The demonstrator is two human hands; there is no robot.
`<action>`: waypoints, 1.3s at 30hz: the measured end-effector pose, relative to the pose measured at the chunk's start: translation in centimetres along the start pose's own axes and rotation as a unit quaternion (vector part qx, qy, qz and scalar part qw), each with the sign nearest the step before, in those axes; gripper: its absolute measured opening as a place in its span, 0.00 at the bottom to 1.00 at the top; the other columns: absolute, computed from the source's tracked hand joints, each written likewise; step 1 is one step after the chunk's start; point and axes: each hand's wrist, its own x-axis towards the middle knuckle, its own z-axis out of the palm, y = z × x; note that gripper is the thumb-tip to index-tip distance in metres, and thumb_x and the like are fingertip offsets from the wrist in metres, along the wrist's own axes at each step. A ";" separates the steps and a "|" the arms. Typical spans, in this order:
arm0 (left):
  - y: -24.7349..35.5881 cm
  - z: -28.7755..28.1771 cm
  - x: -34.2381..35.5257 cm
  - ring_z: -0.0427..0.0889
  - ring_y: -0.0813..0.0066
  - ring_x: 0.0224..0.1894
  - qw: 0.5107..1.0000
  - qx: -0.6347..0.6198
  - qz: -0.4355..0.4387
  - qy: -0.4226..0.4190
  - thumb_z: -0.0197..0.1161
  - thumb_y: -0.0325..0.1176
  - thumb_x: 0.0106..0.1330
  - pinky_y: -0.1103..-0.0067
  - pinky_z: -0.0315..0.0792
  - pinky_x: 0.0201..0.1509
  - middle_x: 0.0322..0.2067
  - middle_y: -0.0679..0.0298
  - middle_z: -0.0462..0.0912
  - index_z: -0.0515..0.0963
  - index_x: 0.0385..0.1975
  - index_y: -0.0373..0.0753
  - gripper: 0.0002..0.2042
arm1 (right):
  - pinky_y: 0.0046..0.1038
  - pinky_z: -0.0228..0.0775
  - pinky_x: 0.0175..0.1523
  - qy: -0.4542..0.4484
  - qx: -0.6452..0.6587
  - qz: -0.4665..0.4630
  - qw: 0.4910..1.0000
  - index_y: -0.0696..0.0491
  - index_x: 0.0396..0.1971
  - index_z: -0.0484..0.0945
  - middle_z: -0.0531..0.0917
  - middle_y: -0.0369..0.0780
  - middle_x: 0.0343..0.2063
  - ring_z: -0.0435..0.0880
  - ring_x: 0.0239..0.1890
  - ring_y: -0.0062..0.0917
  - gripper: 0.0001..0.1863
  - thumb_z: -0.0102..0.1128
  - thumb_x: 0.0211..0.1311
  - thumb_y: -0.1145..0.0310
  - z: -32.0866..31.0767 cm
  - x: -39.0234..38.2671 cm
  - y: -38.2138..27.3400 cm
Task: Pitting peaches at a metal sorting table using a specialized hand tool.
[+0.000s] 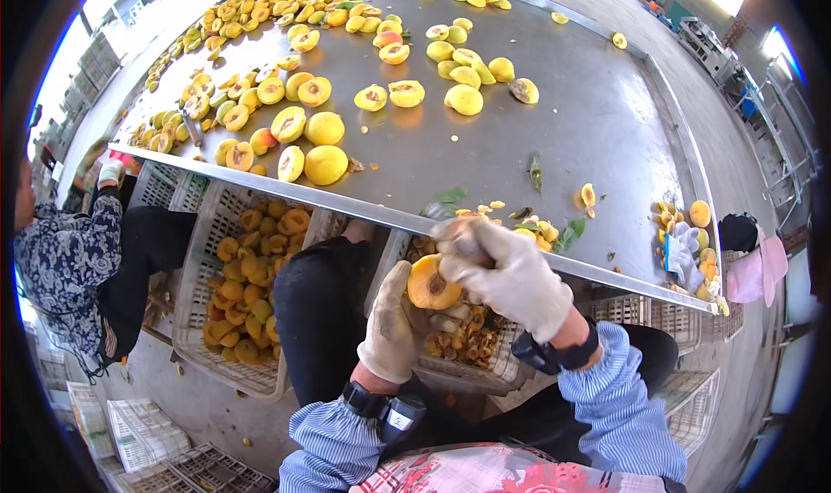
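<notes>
Halved fruit (315,91) crowds the left of the metal surface (415,160), leaving bare room toward the raised right rim (687,160). Just off the near edge (346,205), above a crate (513,373), the left hand (389,333) grips one fruit half (427,285); the right hand (512,277) curls its fingers (461,233) beside it, holding what I cannot tell.

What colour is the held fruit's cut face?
Held fruit: yellow-orange cut face, brown centre; best seen in the head view.

The grey metal table (623,147) carries many halved yellow fruits (313,92), gathered mostly between its eight and twelve o'clock. Toward five o'clock lie fruit scraps (544,231) and a green leaf (573,233); at four, a pale glove or cloth (683,255).
</notes>
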 end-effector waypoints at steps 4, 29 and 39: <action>0.2 0.7 -0.1 0.85 0.62 0.43 0.992 -0.083 0.068 0.073 0.35 0.51 0.79 0.71 0.80 0.53 0.47 0.52 0.82 0.70 0.58 0.32 0.27 | 0.34 0.77 0.38 0.081 -0.076 -0.077 0.991 0.58 0.39 0.76 0.84 0.48 0.30 0.85 0.33 0.44 0.11 0.62 0.67 0.65 1.1 -2.7 0.1; -0.6 -1.3 0.4 0.83 0.64 0.47 0.969 0.119 0.146 0.161 0.50 0.43 0.76 0.70 0.77 0.58 0.44 0.51 0.84 0.74 0.54 0.31 0.20 | 0.43 0.75 0.29 -0.108 -0.208 -0.003 0.972 0.58 0.36 0.74 0.82 0.49 0.21 0.84 0.24 0.45 0.16 0.56 0.71 0.58 5.1 -2.6 1.4; -1.2 -2.0 -1.1 0.82 0.69 0.51 0.938 0.326 0.113 0.042 0.58 0.15 0.63 0.75 0.75 0.58 0.50 0.54 0.84 0.71 0.53 0.31 0.18 | 0.40 0.77 0.30 -0.334 -0.281 -0.145 0.888 0.56 0.39 0.74 0.81 0.47 0.19 0.85 0.25 0.43 0.19 0.52 0.72 0.52 -0.8 0.2 3.3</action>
